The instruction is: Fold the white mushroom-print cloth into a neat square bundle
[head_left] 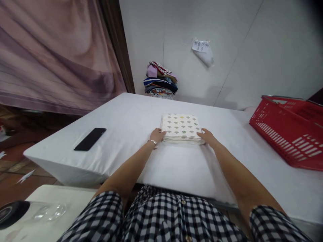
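A folded white cloth (180, 126) with a small mushroom-like print in grey, green and yellow lies flat on the white-covered table (121, 127). Its layered fold faces me. My left hand (158, 135), with a bracelet at the wrist, grips the near left corner, thumb on top. At the near right corner my right hand (207, 137) holds the same cloth, thumb over its edge. The fingertips under and beside the cloth are partly hidden on both sides.
A black phone (90, 139) lies at the table's left. To the right stands a red plastic basket (290, 134). A pile of folded fabrics (160, 80) rises beyond the far edge. A clear bottle (50, 211) lies on a pale surface (75, 195) at lower left.
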`<state>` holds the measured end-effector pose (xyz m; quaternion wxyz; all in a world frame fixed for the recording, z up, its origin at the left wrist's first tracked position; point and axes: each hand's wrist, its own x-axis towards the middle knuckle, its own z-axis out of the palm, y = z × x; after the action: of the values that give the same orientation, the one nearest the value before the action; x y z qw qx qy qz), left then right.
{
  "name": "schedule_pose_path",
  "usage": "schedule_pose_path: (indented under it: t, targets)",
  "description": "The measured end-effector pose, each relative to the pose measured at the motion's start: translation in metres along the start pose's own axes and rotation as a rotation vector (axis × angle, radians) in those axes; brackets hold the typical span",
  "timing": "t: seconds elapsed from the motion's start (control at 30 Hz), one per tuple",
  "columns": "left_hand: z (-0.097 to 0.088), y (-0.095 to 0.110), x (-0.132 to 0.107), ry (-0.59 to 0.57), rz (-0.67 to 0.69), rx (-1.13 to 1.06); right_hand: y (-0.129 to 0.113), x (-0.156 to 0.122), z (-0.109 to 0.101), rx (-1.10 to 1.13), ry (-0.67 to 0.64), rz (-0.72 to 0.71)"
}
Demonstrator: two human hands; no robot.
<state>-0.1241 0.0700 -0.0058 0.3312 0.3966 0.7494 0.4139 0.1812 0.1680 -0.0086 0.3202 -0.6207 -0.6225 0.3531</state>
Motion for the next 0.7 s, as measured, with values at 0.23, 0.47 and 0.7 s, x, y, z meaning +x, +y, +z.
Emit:
schedule_pose_path:
  t: [0.23, 0.47, 0.7]
  targets:
    - [0.007, -0.003, -0.019, 0.03, 0.008, -0.153, -0.001, -0.015, -0.008, -0.054, 0.032, 0.105]
    - [0.005, -0.01, -0.034, 0.059, 0.043, -0.311, -0.009, -0.037, 0.01, -0.257, 0.275, -0.541]
    - [0.004, -0.011, -0.036, 0.057, 0.076, -0.38, -0.06, -0.072, 0.073, -0.241, -0.046, -0.973]
